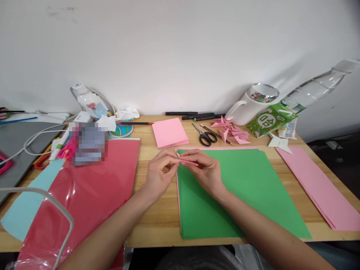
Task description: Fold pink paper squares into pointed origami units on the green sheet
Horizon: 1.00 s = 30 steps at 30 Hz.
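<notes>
Between my two hands is a small folded piece of pink paper (190, 162), held above the left edge of the green paper stack (242, 187). My left hand (161, 168) pinches its left end between thumb and forefinger. On the other side, my right hand (205, 168) grips the folded paper with thumb and fingers, hiding part of it. Just beyond my hands lies a stack of square pink sheets (170, 133). Several folded pink paper pieces (232, 129) are heaped farther right, beside black-handled scissors (205, 135) and a pencil (218, 134).
Red paper in a clear sleeve (104, 183) covers the left side, with a white cable (63, 210) looping over it. Markers (181, 113) lie by the wall. A white mug (250, 103), green packet (271, 120) and tilted clear bottle (315, 90) stand back right. Pink strips (317, 187) lie far right.
</notes>
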Tool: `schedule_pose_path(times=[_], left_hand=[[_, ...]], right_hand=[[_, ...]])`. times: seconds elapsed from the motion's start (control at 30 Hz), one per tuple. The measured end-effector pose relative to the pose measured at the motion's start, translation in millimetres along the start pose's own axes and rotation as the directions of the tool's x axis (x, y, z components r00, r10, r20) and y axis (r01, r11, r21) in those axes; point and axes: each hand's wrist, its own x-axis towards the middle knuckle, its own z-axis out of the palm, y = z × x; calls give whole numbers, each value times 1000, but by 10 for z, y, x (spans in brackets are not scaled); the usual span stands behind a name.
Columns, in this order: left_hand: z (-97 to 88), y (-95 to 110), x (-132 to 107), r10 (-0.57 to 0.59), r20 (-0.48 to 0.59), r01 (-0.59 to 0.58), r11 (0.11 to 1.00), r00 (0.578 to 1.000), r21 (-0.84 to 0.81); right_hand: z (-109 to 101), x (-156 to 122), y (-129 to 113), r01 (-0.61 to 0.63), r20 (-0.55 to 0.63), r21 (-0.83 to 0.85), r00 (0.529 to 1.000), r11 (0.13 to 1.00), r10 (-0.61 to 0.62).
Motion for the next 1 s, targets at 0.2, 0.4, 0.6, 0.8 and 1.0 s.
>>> schedule_pose_path(times=[0.2, 0.4, 0.6, 0.8, 1.0], left_hand=[[47, 21, -17, -34, -33, 35, 999, 999, 11], [22, 56, -11, 80, -79, -73, 993, 994, 95], [4, 30, 3, 183, -21, -179, 976, 983, 121], [-3, 26, 21, 149, -27, -142, 974, 989, 175], [-89, 13, 63, 67, -13, -63, 978, 998, 198]], right_hand=[[23, 8, -35, -10, -52, 5, 999, 1000, 10], [13, -7, -17, 53, -45, -16, 998, 998, -54], [8, -13, 8, 59, -33, -2, 998, 998, -59], [-44, 83, -11, -249, 49, 271, 968, 930, 245], [-91, 108, -3, -541, 260, 390, 841, 745, 474]])
